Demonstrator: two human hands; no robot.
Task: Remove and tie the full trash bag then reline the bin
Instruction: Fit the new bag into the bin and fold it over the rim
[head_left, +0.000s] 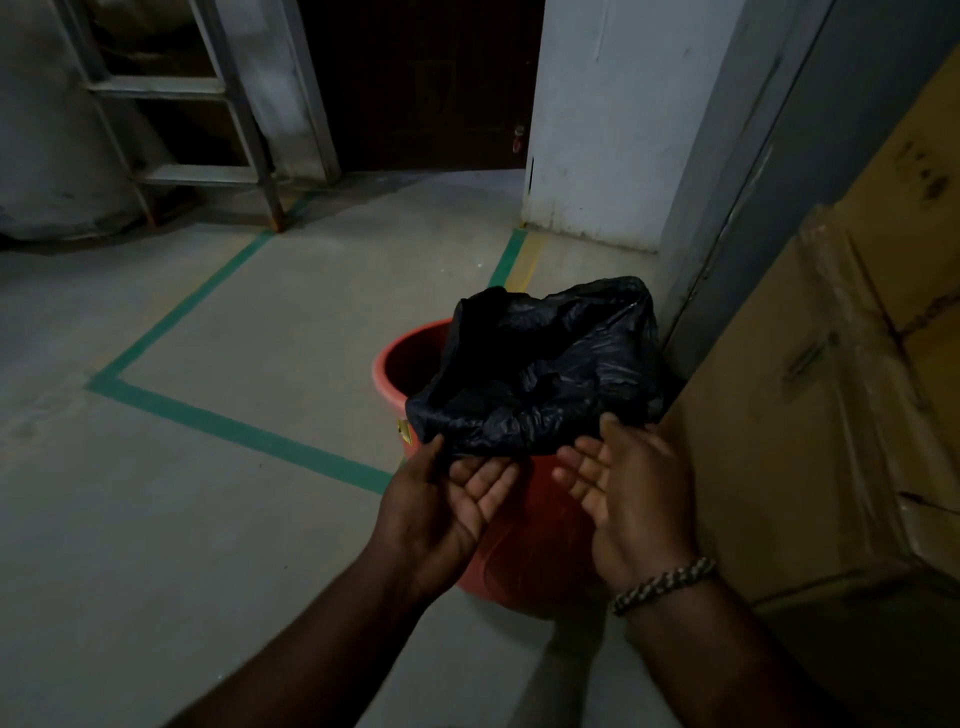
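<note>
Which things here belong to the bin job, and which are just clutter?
Job:
- bag, pinched at its near edge by the left hand and the right hand
- bin, under the bag

Lying about:
- ladder
- boxes
- floor tape

Crinkled glossy plastic bag (545, 364), smooth plastic bin (410, 358)
</note>
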